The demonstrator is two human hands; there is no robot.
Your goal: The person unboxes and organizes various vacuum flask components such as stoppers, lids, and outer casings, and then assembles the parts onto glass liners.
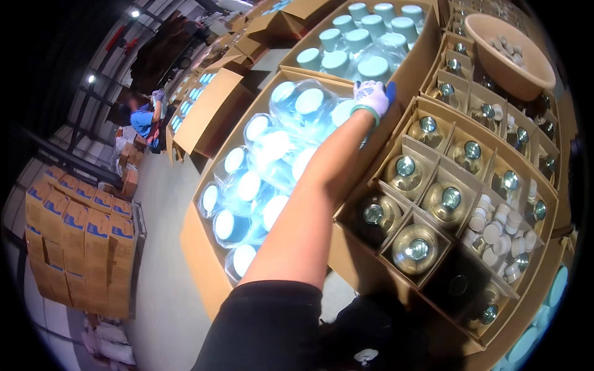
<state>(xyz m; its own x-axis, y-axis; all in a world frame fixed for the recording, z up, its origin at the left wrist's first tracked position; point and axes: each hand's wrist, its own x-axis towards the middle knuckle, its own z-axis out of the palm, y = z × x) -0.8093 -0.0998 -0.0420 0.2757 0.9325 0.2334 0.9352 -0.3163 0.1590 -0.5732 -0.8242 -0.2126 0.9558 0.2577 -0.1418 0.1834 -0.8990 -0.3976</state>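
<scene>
My left hand (372, 99), in a white glove with a blue palm and a teal cuff, is at the far right corner of an open cardboard box (342, 79). Its fingers appear closed over the box's rim, though their tips are hidden. Inside that box lie clear plastic-wrapped jars with pale turquoise lids (309, 101), partly behind my outstretched forearm. To the right stands a divided carton (427, 287) of clear glass bottles (450, 198) with shiny tops. Loose white caps (492, 232) are heaped on its right part. My right hand is out of view.
Beyond is another box of turquoise-lidded jars (373, 25). A beige basin (495, 74) holding small pale pieces rests over more divided cartons at the far right. Stacked brown cartons (83, 241) stand at left. A person in blue (145, 120) works further back.
</scene>
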